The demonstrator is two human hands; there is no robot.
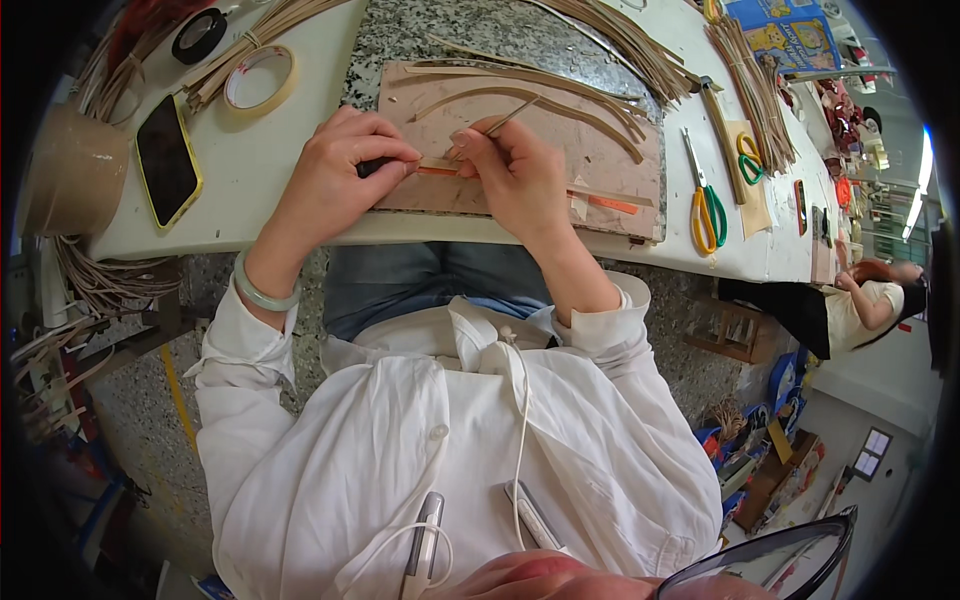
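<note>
Tan strip (438,162) | left hand (342,160) apparently pinching it, gripping black piece (371,167) | right hand (518,175) pinching stick (520,110) | likely adjusting strip; next needs steady hold

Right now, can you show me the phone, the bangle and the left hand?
Phone (168,158): head view, on its dark screen.
Bangle (260,296): head view, on its lower curve.
Left hand (335,168): head view, on its back.

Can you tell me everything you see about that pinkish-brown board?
The pinkish-brown board is flat, straight-edged and scuffed with dark marks. I can't tell what it's made of. It lies on a speckled grey, stone-like slab on the white table. Curved tan strips rest on it. The left hand and right hand partly hide it; whether they touch it isn't clear.
</note>
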